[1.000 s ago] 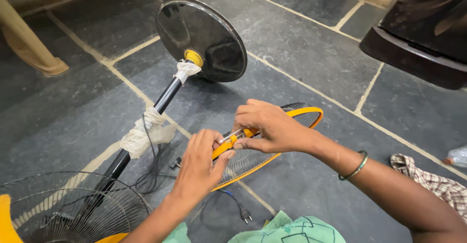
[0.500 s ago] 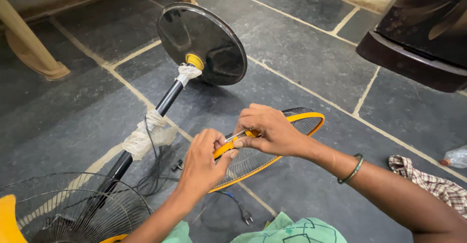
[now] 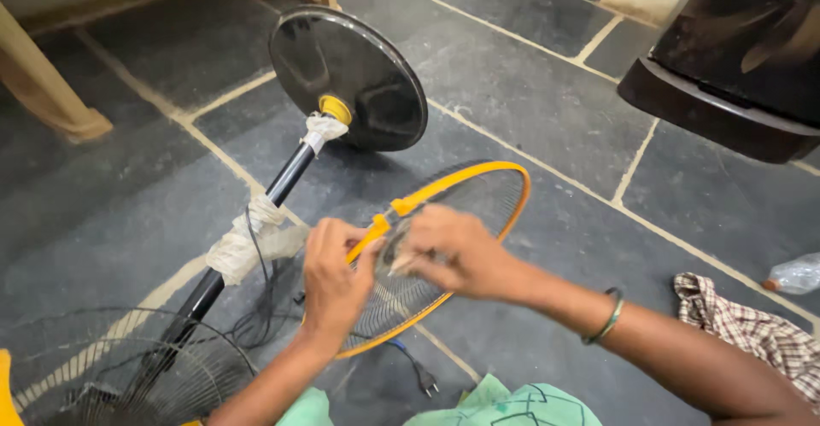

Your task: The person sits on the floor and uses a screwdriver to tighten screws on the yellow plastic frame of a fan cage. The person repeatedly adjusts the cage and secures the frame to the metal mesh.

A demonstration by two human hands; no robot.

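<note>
A round wire fan guard with a yellow rim (image 3: pixel 478 177) lies tilted over the dark stone floor in front of me. My left hand (image 3: pixel 335 283) grips the rim at its near-left side. My right hand (image 3: pixel 457 251) is closed around the yellow clip on that rim, right beside the left hand; a green bangle sits on its wrist. A pedestal fan lies on its side: black round base (image 3: pixel 350 76), black pole (image 3: pixel 286 178) wrapped with white cloth tape (image 3: pixel 252 242).
Another wire guard (image 3: pixel 111 375) lies at the lower left, with a black cable and plug (image 3: pixel 424 381) near it. A checked cloth (image 3: pixel 752 332) and a plastic bottle (image 3: pixel 794 274) lie right. A dark cabinet (image 3: pixel 735 59) stands top right, a wooden leg (image 3: pixel 43 84) top left.
Both hands stayed on the yellow rim, working at the clip; the guard has tilted and shifted slightly.
</note>
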